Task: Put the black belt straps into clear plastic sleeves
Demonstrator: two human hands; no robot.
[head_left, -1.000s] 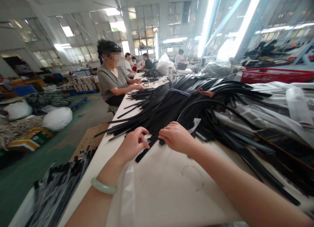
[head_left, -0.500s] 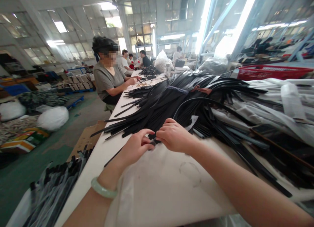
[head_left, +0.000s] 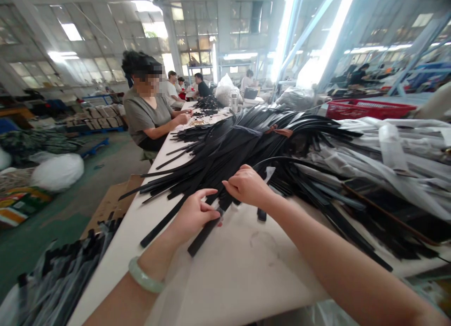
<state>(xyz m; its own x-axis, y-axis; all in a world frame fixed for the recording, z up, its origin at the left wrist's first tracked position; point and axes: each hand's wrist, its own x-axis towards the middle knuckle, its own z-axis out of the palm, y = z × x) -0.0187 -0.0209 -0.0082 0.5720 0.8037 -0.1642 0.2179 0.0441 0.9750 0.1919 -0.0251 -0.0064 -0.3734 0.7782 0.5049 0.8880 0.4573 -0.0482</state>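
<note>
A large bundle of flat black straps (head_left: 225, 152) lies across the white table, its loose ends pointing toward me. My left hand (head_left: 193, 213), with a pale green bangle on the wrist, pinches one black strap (head_left: 202, 238) between thumb and fingers near its end. That end slants down over the tabletop. Just right of it, my right hand (head_left: 248, 187) is closed above the strap ends, fingers curled; what is in them is hidden. A translucent plastic strip (head_left: 178, 281) hangs below my left hand, blurred.
Plastic-wrapped straps (head_left: 394, 147) are heaped on the right, before a red crate (head_left: 369, 108). A co-worker (head_left: 150, 105) sits along the table's left side. More wrapped straps (head_left: 70, 269) stand below the left table edge (head_left: 105, 255).
My hands have drawn slightly apart. A strap end now sticks out beneath my left hand, and another lies farther out on the table at left. The view has turned a little right.
</note>
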